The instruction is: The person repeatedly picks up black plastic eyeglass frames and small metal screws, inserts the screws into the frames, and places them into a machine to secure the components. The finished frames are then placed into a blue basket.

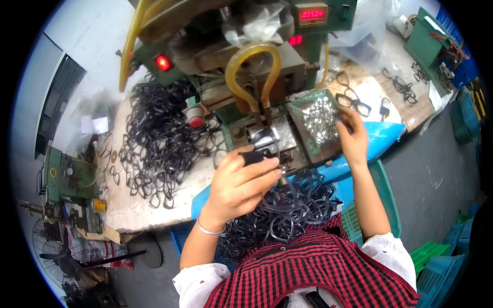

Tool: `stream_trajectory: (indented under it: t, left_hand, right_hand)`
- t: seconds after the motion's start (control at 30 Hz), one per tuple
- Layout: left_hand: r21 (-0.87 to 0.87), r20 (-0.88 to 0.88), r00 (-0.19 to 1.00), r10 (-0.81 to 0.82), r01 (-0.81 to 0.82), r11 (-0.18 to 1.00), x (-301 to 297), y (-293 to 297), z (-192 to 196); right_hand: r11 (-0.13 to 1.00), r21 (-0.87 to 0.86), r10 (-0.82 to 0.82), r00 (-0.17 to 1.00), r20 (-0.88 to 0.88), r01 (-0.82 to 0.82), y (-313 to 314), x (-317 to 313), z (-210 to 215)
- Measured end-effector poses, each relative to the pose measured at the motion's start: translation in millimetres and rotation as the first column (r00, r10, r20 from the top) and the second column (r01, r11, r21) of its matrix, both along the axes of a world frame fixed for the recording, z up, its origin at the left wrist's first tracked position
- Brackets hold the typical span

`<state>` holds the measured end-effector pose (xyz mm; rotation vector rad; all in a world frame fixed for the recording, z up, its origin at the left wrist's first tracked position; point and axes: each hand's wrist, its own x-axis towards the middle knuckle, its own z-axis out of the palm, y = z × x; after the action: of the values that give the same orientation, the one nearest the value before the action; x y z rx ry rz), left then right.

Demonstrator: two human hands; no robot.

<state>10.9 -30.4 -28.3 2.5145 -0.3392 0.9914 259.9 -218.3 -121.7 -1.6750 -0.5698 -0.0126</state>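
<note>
My left hand (237, 186) is closed on a dark eyeglass frame (266, 137), holding it at the metal fixture under the machine head (272, 77). A small black piece (251, 157) shows at its fingertips; what it is I cannot make out. To the right, my right hand (353, 134) is at the right edge of a green tray (312, 153) of small shiny metal parts (319, 120). Its fingers are curved and apart, and I see nothing in them. Below the fixture, a heap of dark eyeglass frames (287, 205) lies in front of my checkered apron (287, 267).
A larger pile of dark frames (164, 138) covers the table (138, 213) on the left. A red push button (196, 121) and a yellow hose (232, 72) are close to the work spot. Loose eyeglass frames (354, 104) lie at the right, beyond blue plastic sheeting (382, 137).
</note>
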Motion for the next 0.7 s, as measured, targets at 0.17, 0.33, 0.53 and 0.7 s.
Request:
stream_trajectory:
  t: [0.17, 0.33, 0.53, 0.7]
  left_hand:
    - [0.008, 0.015, 0.998, 0.054, -0.055, 0.998, 1.8, -1.3, -5.8]
    - [-0.269, -0.158, 0.788, 0.595, -0.614, 0.742, -22.7, -63.2, -37.8]
    - [-0.379, -0.679, 0.712, 0.177, -0.547, 0.747, -52.7, -21.4, -5.5]
    - [-0.540, -0.729, 0.508, -0.458, -0.015, 0.842, -99.4, 41.5, 35.2]
  right_hand:
    - [0.786, -0.560, 0.065, 0.867, 0.495, 0.261, -6.9, -27.6, 18.3]
    - [0.849, -0.430, 0.026, 0.787, 0.616, 0.308, 26.7, -20.8, -5.4]
    - [0.908, -0.310, -0.056, 0.816, 0.575, 0.282, 33.0, -17.1, -2.6]
    - [0.955, -0.243, -0.103, 0.958, 0.267, 0.170, 24.9, -19.2, -1.6]
